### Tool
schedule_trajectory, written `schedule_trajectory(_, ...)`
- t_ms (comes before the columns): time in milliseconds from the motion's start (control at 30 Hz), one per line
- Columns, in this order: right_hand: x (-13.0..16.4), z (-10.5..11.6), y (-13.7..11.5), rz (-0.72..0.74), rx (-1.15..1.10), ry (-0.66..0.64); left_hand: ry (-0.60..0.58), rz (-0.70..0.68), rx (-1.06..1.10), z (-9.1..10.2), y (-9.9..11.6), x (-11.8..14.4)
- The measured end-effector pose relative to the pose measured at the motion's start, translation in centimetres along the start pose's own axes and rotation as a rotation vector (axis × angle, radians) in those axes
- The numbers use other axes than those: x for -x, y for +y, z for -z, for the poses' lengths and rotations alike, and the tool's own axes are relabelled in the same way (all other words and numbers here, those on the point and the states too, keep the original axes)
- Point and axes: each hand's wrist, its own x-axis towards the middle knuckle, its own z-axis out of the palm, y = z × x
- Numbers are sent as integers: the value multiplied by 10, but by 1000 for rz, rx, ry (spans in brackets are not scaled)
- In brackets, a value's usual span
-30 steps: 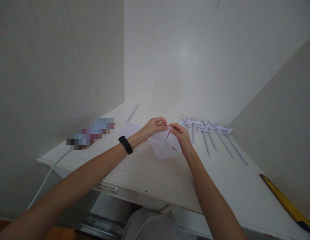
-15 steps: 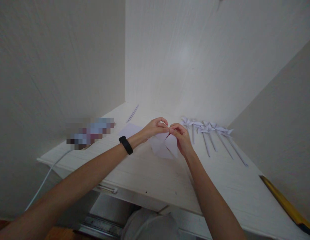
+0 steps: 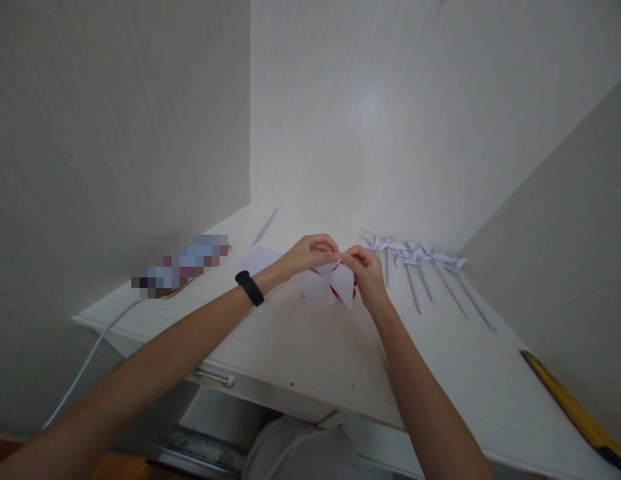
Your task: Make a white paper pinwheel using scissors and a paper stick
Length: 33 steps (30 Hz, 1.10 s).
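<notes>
Between my hands is a white paper square (image 3: 321, 291) with slits cut in from its corners. My left hand (image 3: 314, 254), with a black band on the wrist, pinches the paper near its upper middle. Fingertips of my right hand (image 3: 364, 269) close on the paper right beside it, and a flap hangs below them. Something red (image 3: 335, 291) shows through the slit and at the paper's right edge, mostly hidden behind it. Left of my left wrist lies a flat white sheet (image 3: 259, 259).
Several white paper pinwheels (image 3: 415, 256) on paper sticks lie at the right back of the white table (image 3: 270, 347). Rolled paper sticks (image 3: 265, 226) lie at the back left. A blurred-out object (image 3: 187, 265) with a white cable is at the left, a yellow-handled tool (image 3: 573, 403) at the right edge.
The paper has turned and its right-hand flap now stands more folded. More red shows behind it. Both hands stay almost in place, the left fingers closer to the right ones.
</notes>
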Motion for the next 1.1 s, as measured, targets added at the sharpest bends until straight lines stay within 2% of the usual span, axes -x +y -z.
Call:
schedule_trajectory(200, -3, -2, 2, 68, 151, 41, 70, -126, -249, 2, -7, -2)
schedule_trajectory(467, -9, 6, 8, 127, 195, 67, 53, -127, -106, 7, -14, -6)
schedule_trajectory(567, -14, 12, 21, 79, 452, 68, 75, -139, -93, 7, -14, -6)
schedule_trajectory(633, -14, 16, 30, 13, 648, 10, 117, -153, -104, 7, -13, -5)
schedule_trajectory(700, -13, 18, 38, 30, 780, -56, 177, -182, -132, 7, -11, -5)
schedule_trajectory(867, -8, 22, 47, 137, 1018, -114, 261, -255, -156, 8, -3, -4)
schedule_trajectory(1100, -7, 18, 41, 114, 1162, -121, 275, -223, 40, 6, 2, -3)
